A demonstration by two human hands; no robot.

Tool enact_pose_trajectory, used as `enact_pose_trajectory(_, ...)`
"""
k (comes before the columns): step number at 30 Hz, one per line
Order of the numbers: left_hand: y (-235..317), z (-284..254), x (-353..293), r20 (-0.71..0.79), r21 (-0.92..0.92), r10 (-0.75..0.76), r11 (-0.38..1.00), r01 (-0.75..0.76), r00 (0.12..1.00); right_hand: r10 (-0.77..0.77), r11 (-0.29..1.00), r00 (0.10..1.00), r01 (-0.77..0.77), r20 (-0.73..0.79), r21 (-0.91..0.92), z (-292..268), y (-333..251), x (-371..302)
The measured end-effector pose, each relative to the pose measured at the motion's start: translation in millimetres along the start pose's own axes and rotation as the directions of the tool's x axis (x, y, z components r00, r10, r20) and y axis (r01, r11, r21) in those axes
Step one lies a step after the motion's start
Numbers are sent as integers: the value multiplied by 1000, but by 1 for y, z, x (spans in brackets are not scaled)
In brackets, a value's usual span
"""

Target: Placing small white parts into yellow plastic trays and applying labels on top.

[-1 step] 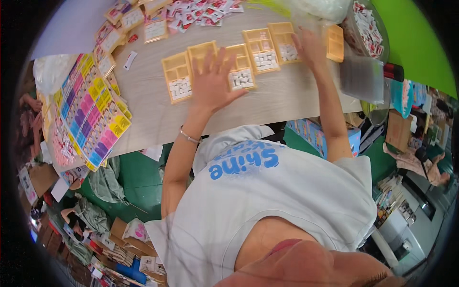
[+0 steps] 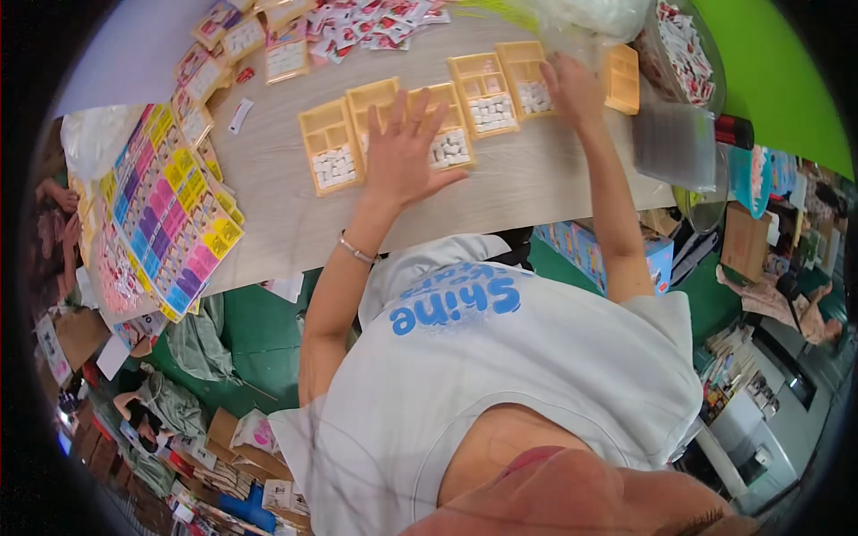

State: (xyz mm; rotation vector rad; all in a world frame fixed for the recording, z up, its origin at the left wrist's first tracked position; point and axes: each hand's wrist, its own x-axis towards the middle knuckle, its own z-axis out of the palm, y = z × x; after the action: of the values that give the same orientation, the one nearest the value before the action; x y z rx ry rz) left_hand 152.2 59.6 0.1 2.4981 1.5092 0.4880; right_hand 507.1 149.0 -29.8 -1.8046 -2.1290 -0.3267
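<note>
Several shallow yellow compartment trays stand in a row on the table. My left hand (image 2: 402, 159) lies open with fingers spread over the second tray (image 2: 373, 89) and the third tray (image 2: 452, 143), hiding part of both. The leftmost tray (image 2: 333, 167) has small white pieces in its near compartment, as does the fourth tray (image 2: 492, 113), which also holds pale pink bits farther back. By the right edge of the fifth tray (image 2: 522, 61) is my right hand (image 2: 576, 94), its thumb apart from the fingers; I see nothing held in it.
Another yellow tray (image 2: 622, 80) is right of my right hand, beside a tub of small packets (image 2: 686, 58) and clear plastic covers (image 2: 675, 147). Pink-and-white sachets (image 2: 375, 25) lie at the back. Colourful printed sheets (image 2: 174, 210) and packed trays (image 2: 243, 37) are on the left.
My left hand has shifted slightly right over the trays, its fingers a little wider apart. My right hand and the trays look nearly the same.
</note>
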Motion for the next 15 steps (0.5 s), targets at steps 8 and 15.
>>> enact_pose_trajectory(8, -3, 20, 23, 63, 69, 127, 989, -132, 990, 429, 836, 845, -505, 318, 214, -23, -48, -20)
enact_pose_trajectory(15, -8, 14, 20, 103, 36, 215, 975, -220, 971, 553, 768, 790, -606, 264, 207, -30, -71, -50)
